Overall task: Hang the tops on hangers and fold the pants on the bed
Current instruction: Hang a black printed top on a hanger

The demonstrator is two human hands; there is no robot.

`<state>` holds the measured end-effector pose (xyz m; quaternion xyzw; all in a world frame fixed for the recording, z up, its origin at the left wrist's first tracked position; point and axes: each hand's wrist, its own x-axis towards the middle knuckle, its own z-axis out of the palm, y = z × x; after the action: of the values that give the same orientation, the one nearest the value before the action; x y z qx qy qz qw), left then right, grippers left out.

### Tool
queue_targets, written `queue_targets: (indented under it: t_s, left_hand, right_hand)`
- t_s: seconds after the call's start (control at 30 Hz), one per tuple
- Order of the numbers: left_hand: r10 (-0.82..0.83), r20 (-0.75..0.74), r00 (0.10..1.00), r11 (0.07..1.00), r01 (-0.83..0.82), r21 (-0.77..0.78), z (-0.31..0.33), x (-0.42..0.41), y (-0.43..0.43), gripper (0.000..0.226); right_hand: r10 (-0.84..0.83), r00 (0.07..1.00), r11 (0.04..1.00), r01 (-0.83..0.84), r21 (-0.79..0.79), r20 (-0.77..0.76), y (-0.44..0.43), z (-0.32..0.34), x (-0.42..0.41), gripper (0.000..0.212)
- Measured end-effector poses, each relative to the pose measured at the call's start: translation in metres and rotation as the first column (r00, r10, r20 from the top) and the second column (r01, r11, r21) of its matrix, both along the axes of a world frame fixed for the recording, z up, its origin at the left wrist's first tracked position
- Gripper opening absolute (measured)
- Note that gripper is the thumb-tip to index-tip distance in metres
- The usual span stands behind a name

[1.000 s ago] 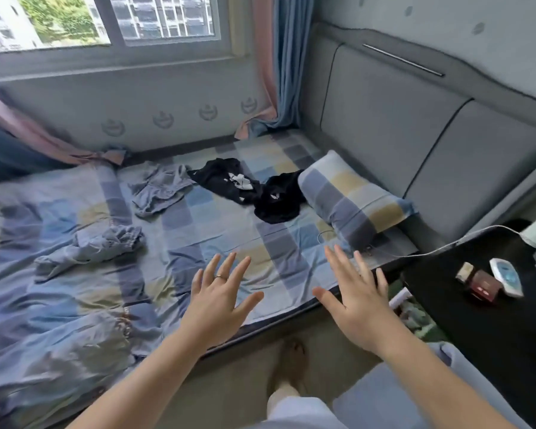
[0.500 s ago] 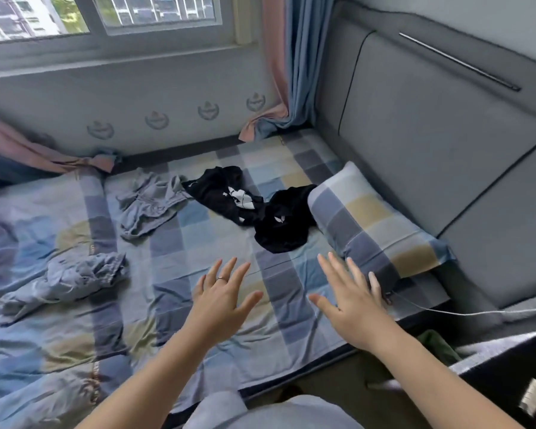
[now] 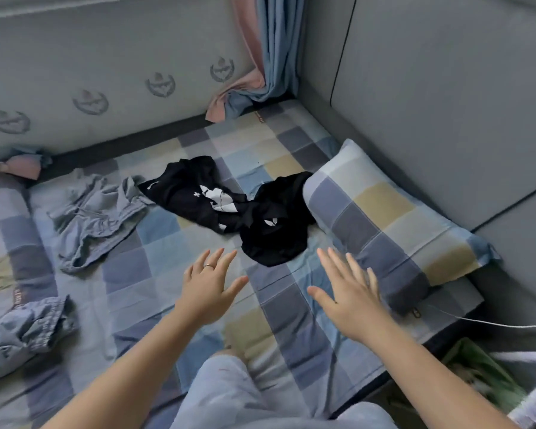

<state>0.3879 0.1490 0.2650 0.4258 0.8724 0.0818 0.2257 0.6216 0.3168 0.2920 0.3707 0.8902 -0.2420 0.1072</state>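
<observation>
Both hands, left hand (image 3: 210, 291) and right hand (image 3: 351, 295), hover spread-fingered and empty above the bed (image 3: 167, 243). Just ahead, between them, lies a crumpled black garment (image 3: 276, 239) — stretching away toward the pillow (image 3: 384, 218), marginally nearer the right hand.

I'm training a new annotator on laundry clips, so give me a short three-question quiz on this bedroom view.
1. True or false: the left hand and the right hand are both open and hold nothing.
2. Which thing lies nearest the checked pillow? A) a black garment B) a hanger C) a shoe
3. Fill in: the ring is on the ___ hand.
Key: 1 true; 2 A; 3 left.
</observation>
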Motion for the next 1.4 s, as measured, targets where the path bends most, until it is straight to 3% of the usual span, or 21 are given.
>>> queue_targets:
  t_s: [0.2, 0.5, 0.6, 0.7, 0.87, 0.97, 1.07, 1.2, 1.4]
  left_hand:
    - [0.009, 0.126, 0.992, 0.987, 0.012, -0.16, -0.102, -0.113, 0.024, 0.07]
    - [0.081, 0.192, 0.978, 0.978, -0.041, -0.204, -0.276, -0.253, 0.067, 0.07]
    - [0.035, 0.155, 0.987, 0.978, -0.002, -0.209, -0.335, -0.288, 0.085, 0.072]
    - [-0.055, 0.073, 0.996, 0.99, 0.064, -0.126, -0.377, -0.309, 0.112, 0.074]
    - [-0.018, -0.047, 0.999, 1.0, 0.017, -0.026, -0.409, -0.34, 0.154, 0.076]
    - [0.01, -0.195, 0.981, 1.0, -0.008, 0.01, -0.42, -0.359, 0.164, 0.054]
    - [-0.007, -0.306, 0.952, 0.999, 0.02, 0.039, -0.423, -0.365, 0.171, 0.028]
    - [0.015, -0.204, 0.979, 0.999, -0.006, 0.044, -0.417, -0.354, 0.161, 0.022]
    - [-0.061, 0.035, 0.998, 0.994, 0.064, -0.085, -0.395, -0.281, 0.105, 0.021]
  right_hand:
    - [-0.026, 0.995, 0.995, 0.035, -0.099, 0.092, 0.027, -0.103, -0.121, 0.07]
    - [0.131, 0.981, 0.988, -0.118, -0.098, 0.143, 0.074, -0.25, -0.288, 0.068]
    - [0.202, 0.96, 0.975, -0.216, 0.048, 0.195, 0.09, -0.308, -0.331, 0.073]
    - [0.158, 0.952, 0.951, -0.218, 0.218, 0.263, 0.114, -0.355, -0.364, 0.082]
    - [0.117, 0.921, 0.936, -0.227, 0.268, 0.37, 0.136, -0.399, -0.404, 0.08]
    - [0.073, 0.952, 0.902, -0.191, 0.387, 0.299, 0.14, -0.409, -0.421, 0.053]
    - [0.042, 0.985, 0.957, -0.087, 0.275, 0.166, 0.142, -0.41, -0.426, 0.024]
    - [0.014, 0.994, 0.984, -0.033, 0.173, 0.108, 0.134, -0.397, -0.409, 0.016]
    - [-0.031, 0.966, 0.999, 0.035, -0.013, 0.258, 0.094, -0.366, -0.342, 0.02]
